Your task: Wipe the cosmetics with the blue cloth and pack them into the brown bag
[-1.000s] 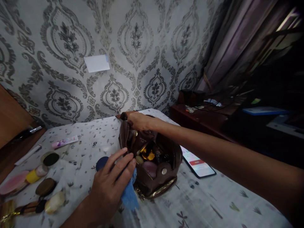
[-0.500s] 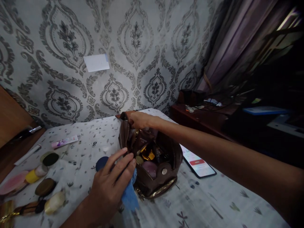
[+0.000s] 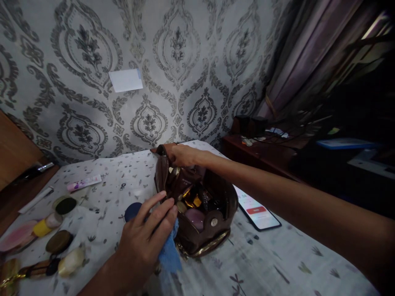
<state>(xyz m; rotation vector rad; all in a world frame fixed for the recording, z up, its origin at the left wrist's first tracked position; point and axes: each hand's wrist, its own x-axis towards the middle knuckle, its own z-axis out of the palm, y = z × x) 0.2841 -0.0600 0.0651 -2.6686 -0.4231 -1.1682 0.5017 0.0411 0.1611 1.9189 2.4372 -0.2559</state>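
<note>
A brown handbag (image 3: 202, 240) stands unzipped on the patterned sheet. Inside it show a brown pouch (image 3: 185, 181), a shiny gold wrapper (image 3: 194, 200) and a mauve round item (image 3: 195, 218). At the bag's far end, my right hand (image 3: 185, 156) has its fingers curled at the rim, their tips partly hidden. My left hand (image 3: 145, 230) lies with fingers stretched out against the bag's near left edge, not wrapped round anything. A light blue cloth (image 3: 171, 253) hangs from under it, beside the bag. Partly behind those fingers is a dark blue round item (image 3: 132, 211).
Left on the sheet (image 3: 108, 205) lie a pink-and-white tube (image 3: 84, 183), a yellow-banded container (image 3: 46, 225), a pink round item (image 3: 18, 237) and several other small items. A lit phone (image 3: 259, 213) lies right of the bag. A dark red table (image 3: 249, 150) stands beyond.
Both hands stay in place at the bag. The contents near my right hand have shifted slightly, with a small pale-gold item now showing by its fingers.
</note>
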